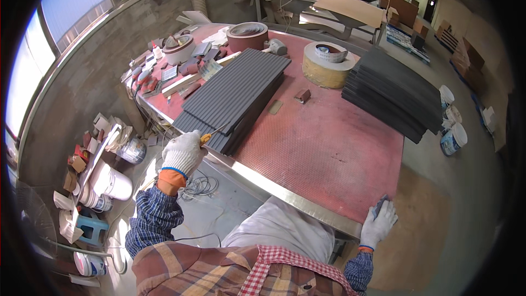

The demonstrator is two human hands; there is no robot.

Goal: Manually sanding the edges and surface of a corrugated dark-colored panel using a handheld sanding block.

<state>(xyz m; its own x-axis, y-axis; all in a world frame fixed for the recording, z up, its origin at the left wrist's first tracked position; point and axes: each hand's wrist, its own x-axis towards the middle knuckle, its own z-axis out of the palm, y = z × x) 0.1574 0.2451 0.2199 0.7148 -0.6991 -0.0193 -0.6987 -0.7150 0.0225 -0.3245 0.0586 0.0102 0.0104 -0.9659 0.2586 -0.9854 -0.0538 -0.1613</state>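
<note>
My left hand (183,152), in a white knit glove, is closed on a yellow-handled tool (206,138) with a thin metal shaft. The shaft's tip lies over the near end of a stack of ribbed dark grey boards (238,85). The top board sits slightly askew on those beneath. At the table's near right corner, my right hand (379,223), also gloved, grips a small dark grey block (380,205). Under it is the edge of the red textured tabletop (329,159). Its palm side is hidden.
A second stack of dark boards (392,90) overhangs the table's right edge. Abrasive rolls (329,66), a small brown block (302,96) and sanders (143,77) lie on the table. Buckets (453,138) stand right; a blue stool (92,226) and cables (198,186) are lower left.
</note>
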